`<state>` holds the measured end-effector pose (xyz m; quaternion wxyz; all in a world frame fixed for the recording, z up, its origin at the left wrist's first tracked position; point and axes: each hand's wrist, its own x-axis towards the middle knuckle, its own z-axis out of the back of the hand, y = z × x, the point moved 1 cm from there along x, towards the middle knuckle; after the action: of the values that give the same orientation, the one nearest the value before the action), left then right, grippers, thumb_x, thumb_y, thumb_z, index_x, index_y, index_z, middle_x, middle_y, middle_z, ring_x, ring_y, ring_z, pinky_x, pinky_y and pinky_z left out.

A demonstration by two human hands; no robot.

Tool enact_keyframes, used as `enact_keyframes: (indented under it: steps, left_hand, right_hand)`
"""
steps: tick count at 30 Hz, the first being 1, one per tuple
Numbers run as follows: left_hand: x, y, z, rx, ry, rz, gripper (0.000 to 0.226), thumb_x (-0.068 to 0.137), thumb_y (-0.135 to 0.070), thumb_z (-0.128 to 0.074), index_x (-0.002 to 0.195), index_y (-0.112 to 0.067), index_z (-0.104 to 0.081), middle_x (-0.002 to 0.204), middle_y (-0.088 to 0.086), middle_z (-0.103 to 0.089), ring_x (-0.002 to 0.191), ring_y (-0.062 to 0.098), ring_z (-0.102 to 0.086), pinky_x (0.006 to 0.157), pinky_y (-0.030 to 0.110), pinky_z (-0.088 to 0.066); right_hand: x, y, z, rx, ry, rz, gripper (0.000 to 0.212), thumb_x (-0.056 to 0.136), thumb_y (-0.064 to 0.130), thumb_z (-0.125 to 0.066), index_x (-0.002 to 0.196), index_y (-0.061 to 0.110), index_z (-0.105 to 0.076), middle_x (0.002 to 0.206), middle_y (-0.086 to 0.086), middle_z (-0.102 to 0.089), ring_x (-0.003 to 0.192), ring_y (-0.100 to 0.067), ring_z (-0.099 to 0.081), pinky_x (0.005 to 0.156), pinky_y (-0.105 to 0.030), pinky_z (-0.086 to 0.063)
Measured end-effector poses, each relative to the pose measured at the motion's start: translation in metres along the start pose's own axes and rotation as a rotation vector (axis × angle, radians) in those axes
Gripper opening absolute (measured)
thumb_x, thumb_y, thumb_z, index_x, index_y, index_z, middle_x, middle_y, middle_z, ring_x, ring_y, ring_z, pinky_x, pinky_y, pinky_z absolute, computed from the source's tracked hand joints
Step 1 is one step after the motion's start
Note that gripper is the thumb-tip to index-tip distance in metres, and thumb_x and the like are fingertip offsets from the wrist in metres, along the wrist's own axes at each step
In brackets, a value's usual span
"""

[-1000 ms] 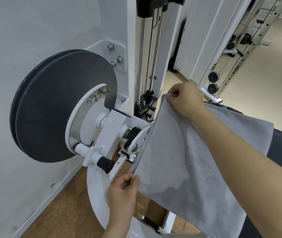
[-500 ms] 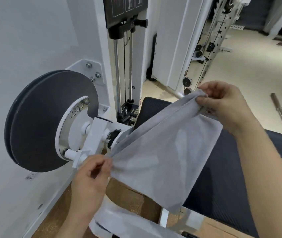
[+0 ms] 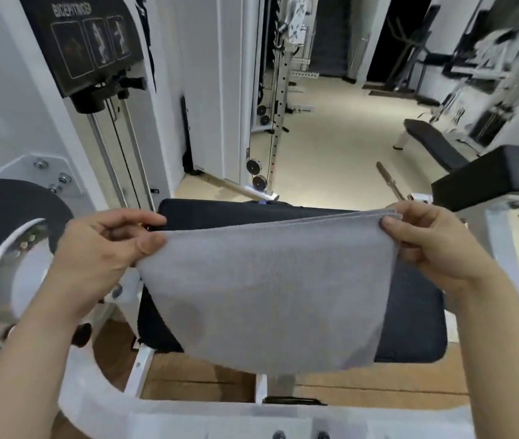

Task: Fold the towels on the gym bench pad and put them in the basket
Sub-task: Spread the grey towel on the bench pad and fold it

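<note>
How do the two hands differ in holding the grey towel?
The left hand pinches its towel corner lower; the right hand pinches its corner higher. The left hand lies mostly left of the black pad; the right hand overlaps its right edge. Both pinch the top edge.

Both bare forearms reach forward from the lower corners, and the hands are raised at about the same height, well apart. The left hand (image 3: 103,251) shows its back, its thumb and curled fingers (image 3: 133,217) pinching one top corner of a towel (image 3: 267,289). The right hand (image 3: 438,248) mirrors it, thumb pressed against the fingers (image 3: 413,212) on the other top corner. The cloth stretches between the fingers and hangs below them.
</note>
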<state>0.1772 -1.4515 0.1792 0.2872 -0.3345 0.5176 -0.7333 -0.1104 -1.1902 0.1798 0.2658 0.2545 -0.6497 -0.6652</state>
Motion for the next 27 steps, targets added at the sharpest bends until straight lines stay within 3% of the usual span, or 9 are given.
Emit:
enact_keyframes:
  steps: [4, 7, 10, 14, 16, 20, 27]
  left_hand:
    - [0.034, 0.05, -0.053, 0.23, 0.201, 0.189, 0.011, 0.08, -0.013, -0.076, 0.085, -0.022, -0.076, 0.076, -0.008, -0.074, 0.073, 0.003, -0.067, 0.059, 0.01, -0.049]
    - [0.055, 0.091, -0.09, 0.363, 0.125, 0.209, 0.012, 0.083, -0.016, -0.076, 0.076, -0.027, -0.074, 0.074, -0.009, -0.073, 0.074, 0.0, -0.065, 0.063, 0.006, -0.043]
    - [0.074, 0.113, -0.116, 0.426, 0.065, 0.22, 0.018, 0.085, -0.021, -0.073, 0.075, -0.035, -0.069, 0.083, -0.015, -0.069, 0.086, 0.005, -0.063, 0.077, 0.02, -0.044]
    - [0.091, 0.124, -0.132, 0.439, 0.048, 0.266, 0.008, 0.087, -0.026, -0.07, 0.081, -0.031, -0.072, 0.083, -0.01, -0.07, 0.08, 0.01, -0.062, 0.08, 0.031, -0.049]
    - [0.095, 0.125, -0.133, 0.414, 0.036, 0.275, 0.006, 0.087, -0.027, -0.07, 0.083, -0.029, -0.073, 0.079, -0.003, -0.071, 0.074, 0.013, -0.062, 0.072, 0.028, -0.047]
    - [0.105, 0.126, -0.131, 0.402, 0.01, 0.26, 0.007, 0.087, -0.027, -0.07, 0.081, -0.028, -0.074, 0.075, -0.003, -0.07, 0.069, 0.011, -0.06, 0.064, 0.022, -0.043]
    - [0.13, 0.127, -0.134, 0.394, -0.098, 0.182, 0.006, 0.088, -0.024, -0.069, 0.085, -0.028, -0.072, 0.087, -0.014, -0.068, 0.085, 0.001, -0.06, 0.074, 0.018, -0.042]
  right_hand:
    - [0.024, -0.06, 0.031, -0.331, -0.149, -0.107, 0.007, 0.083, 0.013, -0.074, 0.08, 0.008, -0.069, 0.073, -0.006, -0.061, 0.068, -0.016, -0.057, 0.051, -0.022, -0.049]
    - [0.047, -0.106, 0.042, -0.438, -0.24, -0.129, 0.011, 0.085, 0.015, -0.073, 0.075, 0.01, -0.071, 0.068, -0.003, -0.067, 0.063, -0.02, -0.064, 0.063, -0.037, -0.06]
    - [0.069, -0.133, 0.045, -0.536, -0.284, -0.116, 0.013, 0.087, 0.022, -0.069, 0.074, 0.017, -0.068, 0.07, -0.001, -0.069, 0.059, -0.021, -0.068, 0.072, -0.045, -0.059]
    - [0.082, -0.148, 0.045, -0.539, -0.263, -0.081, 0.006, 0.086, 0.022, -0.068, 0.086, 0.027, -0.07, 0.082, 0.011, -0.069, 0.08, -0.011, -0.067, 0.08, -0.043, -0.057]
    - [0.086, -0.148, 0.045, -0.524, -0.251, -0.086, 0.013, 0.087, 0.021, -0.068, 0.097, 0.027, -0.073, 0.088, 0.018, -0.068, 0.088, -0.004, -0.064, 0.084, -0.038, -0.056]
    - [0.096, -0.142, 0.044, -0.493, -0.287, -0.082, 0.007, 0.087, 0.025, -0.068, 0.085, 0.028, -0.074, 0.084, 0.016, -0.07, 0.086, -0.002, -0.064, 0.072, -0.022, -0.05]
    - [0.123, -0.128, 0.038, -0.78, -0.287, -0.03, 0.022, 0.091, 0.037, -0.062, 0.086, 0.018, -0.073, 0.08, 0.008, -0.068, 0.082, -0.012, -0.062, 0.078, -0.041, -0.054]
